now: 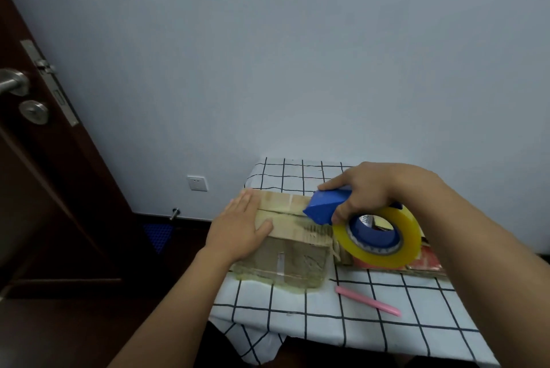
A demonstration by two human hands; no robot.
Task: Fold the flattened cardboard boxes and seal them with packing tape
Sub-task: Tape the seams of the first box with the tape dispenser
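Pen [368,301] lies beside box [293,260].

Pale blue-grey wall [297,55] — dark wooden door [44,189] left; checked tablecloth [327,317] on table.

Pink pen [368,300] on checked tablecloth [416,308]; dark door [44,189] left; wall socket [197,183]; doorstop [175,214].

My table [387,317] wears a white cloth with a black grid. On it sits the cardboard box [291,260] at the left edge. Flat cardboard [425,263] with red print lies just right of the box, and a pink cutter [367,300] lies nearer me, apart from both.
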